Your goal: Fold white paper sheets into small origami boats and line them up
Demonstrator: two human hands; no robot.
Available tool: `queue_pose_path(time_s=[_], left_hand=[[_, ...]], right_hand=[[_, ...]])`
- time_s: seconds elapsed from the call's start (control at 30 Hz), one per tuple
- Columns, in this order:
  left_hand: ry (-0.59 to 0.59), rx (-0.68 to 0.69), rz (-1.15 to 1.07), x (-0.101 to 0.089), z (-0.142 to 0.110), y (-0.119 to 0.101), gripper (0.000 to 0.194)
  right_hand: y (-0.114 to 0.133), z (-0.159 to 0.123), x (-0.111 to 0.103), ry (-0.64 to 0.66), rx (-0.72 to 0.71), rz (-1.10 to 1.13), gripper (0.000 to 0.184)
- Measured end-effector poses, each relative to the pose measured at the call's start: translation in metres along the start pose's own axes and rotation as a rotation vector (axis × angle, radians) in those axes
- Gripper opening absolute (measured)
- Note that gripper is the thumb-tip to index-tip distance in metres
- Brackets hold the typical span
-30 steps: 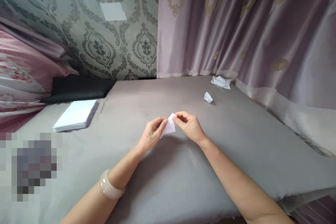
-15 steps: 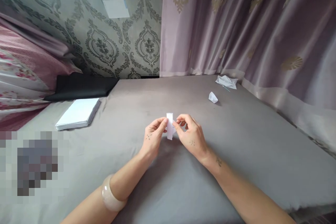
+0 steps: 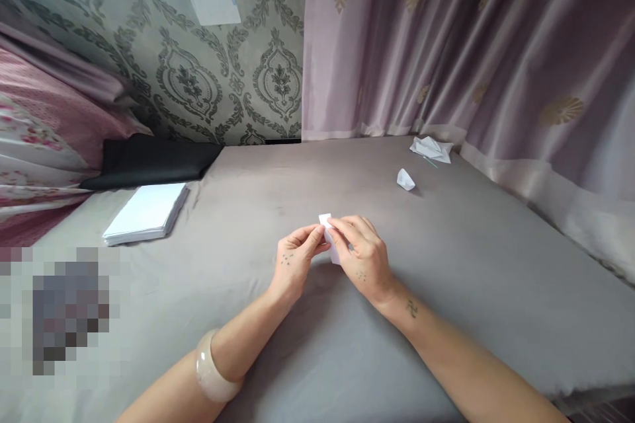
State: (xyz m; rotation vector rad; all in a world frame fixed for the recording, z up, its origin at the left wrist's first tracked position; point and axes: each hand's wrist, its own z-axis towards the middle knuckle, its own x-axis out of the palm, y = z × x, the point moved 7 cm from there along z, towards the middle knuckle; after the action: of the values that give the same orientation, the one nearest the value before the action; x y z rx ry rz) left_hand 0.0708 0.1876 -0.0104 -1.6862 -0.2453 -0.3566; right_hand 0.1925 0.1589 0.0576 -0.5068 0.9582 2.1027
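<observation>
A small folded piece of white paper (image 3: 335, 255) is held up between my two hands, above the grey cloth. My left hand (image 3: 297, 256) pinches its left edge between thumb and fingers. My right hand (image 3: 361, 254) grips it from the right, thumb and fingers closed on the strip. Its upper end shows above the fingertips and its lower end below them; the fingers hide the middle. Beyond my right hand, a small folded white paper shape (image 3: 405, 180) stands on the cloth.
A thick stack of white paper (image 3: 146, 211) lies at the left, before a folded black cloth (image 3: 153, 162). More folded white papers (image 3: 431, 149) lie at the back right with a thin stick-like thing (image 3: 429, 162). Curtains (image 3: 377, 46) hang behind the grey cloth-covered surface (image 3: 268, 192).
The paper has turned from a slanted, wider face to a narrow upright strip. My right fingers have come over its front and closed on it. The view has shifted slightly.
</observation>
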Motion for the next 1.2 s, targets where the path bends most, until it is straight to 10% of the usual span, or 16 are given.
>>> queue_pose_path(time_s=[0.63, 1.2], left_hand=[[0.014, -0.017, -0.007, 0.002, -0.001, 0.000, 0.031], [0.030, -0.046, 0.088, 0.005, -0.001, -0.006, 0.029]], right_hand=[[0.001, -0.005, 0.008, 0.038, -0.038, -0.062, 0.029], [-0.015, 0.004, 0.006, 0.099, 0.226, 0.314, 0.018]])
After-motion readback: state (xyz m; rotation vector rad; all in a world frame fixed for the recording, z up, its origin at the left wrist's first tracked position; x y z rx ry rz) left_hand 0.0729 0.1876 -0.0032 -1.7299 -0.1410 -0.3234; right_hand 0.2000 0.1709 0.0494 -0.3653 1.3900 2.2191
